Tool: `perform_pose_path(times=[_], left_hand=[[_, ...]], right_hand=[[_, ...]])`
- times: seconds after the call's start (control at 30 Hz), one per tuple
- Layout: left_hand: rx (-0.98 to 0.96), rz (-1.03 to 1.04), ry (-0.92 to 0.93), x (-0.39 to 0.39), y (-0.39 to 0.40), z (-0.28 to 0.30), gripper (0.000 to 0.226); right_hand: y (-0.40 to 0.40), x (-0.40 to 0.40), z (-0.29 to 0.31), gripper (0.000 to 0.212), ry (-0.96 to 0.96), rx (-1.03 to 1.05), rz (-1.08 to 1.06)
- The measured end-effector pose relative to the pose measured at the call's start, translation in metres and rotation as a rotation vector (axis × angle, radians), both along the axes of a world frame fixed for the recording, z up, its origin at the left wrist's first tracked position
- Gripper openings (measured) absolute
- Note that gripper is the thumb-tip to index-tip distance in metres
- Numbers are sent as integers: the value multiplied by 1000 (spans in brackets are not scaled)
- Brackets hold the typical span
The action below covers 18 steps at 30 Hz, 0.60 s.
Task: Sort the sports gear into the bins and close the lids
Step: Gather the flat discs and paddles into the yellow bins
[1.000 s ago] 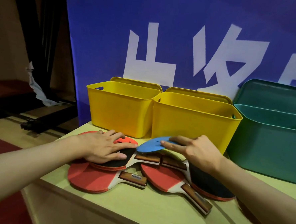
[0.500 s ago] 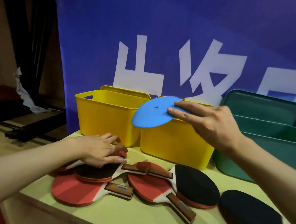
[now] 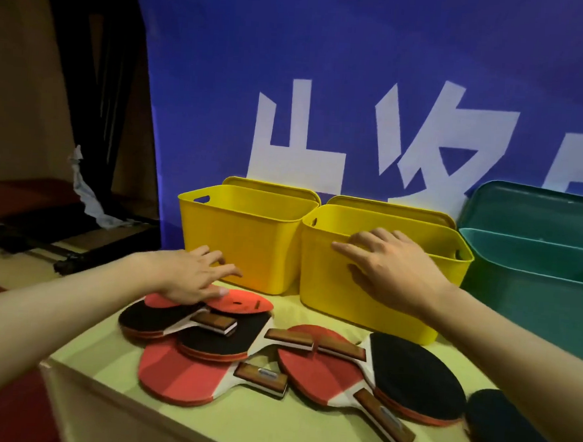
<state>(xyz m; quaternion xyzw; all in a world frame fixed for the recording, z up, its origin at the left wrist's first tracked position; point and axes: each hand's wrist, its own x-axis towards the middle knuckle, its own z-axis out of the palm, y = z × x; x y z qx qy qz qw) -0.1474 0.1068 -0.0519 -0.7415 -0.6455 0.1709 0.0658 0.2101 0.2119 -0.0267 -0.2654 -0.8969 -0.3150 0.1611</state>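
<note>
Two yellow bins stand open at the back of the table, the left bin (image 3: 248,242) and the right bin (image 3: 333,291), each with a yellow lid leaning behind it. My right hand (image 3: 393,268) hovers empty over the right bin's front rim, fingers spread. My left hand (image 3: 191,276) rests fingers-down on a thin red disc (image 3: 240,302) lying on the paddle pile. Several table tennis paddles (image 3: 312,365) with red and black faces lie overlapping on the table in front of the bins. The blue disc is out of sight.
A green bin (image 3: 535,287) with its green lid (image 3: 536,208) propped behind stands at the right. Another black paddle (image 3: 502,428) lies at the table's right front edge. A blue banner (image 3: 325,86) hangs close behind the bins. The table's left edge drops to a red floor.
My right hand carried the blue disc up from the pile to the right yellow bin and let it go; the hand is now empty. My left hand shifted onto the red disc.
</note>
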Motion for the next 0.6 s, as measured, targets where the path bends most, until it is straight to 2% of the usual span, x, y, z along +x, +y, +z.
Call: perform_pose_path(times=[0.2,0.43,0.6], left_hand=[[-37,128,-42,-46,-20,-5,64],[-18,36,67,-78,-24,-31,68],[-60,54,-68,-89,-14,-39,68]], right_hand=[[-25,-75,-32,51,-100,-258,80],[-8,-153,-62,54,-247,-409,94],[18,-171,-82,54,-332,-580,125]])
